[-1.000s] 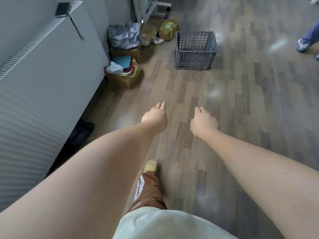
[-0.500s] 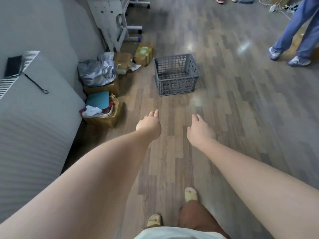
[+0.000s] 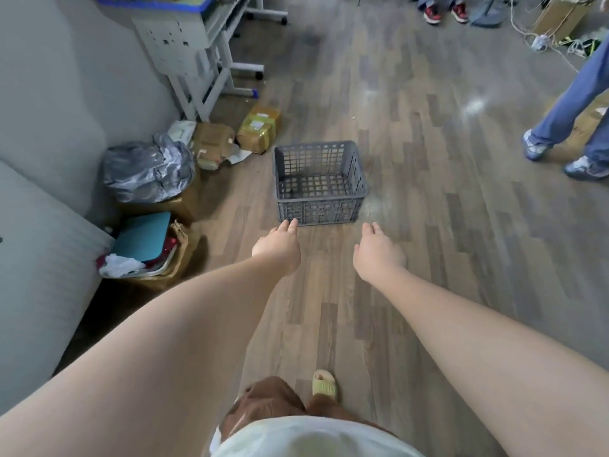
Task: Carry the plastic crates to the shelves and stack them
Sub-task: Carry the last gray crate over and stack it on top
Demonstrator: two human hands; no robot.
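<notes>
Crate (image 3: 319, 183) whole, empty – hands' (image 3: 277, 250) palms hidden.

We could not see the palms of our left hand (image 3: 278, 250) or right hand (image 3: 375, 255), only their backs. The bystander in blue trousers (image 3: 575, 103) was cut off above the legs at the right edge, and the red shoes (image 3: 445, 11) stopped at the top edge.

Glossy wood-plank floor (image 3: 428, 159); grey wall (image 3: 66, 77)

grey lattice crate (image 3: 319, 184), teal folder (image 3: 141, 237), wood-grain floor (image 3: 428, 225)
</notes>
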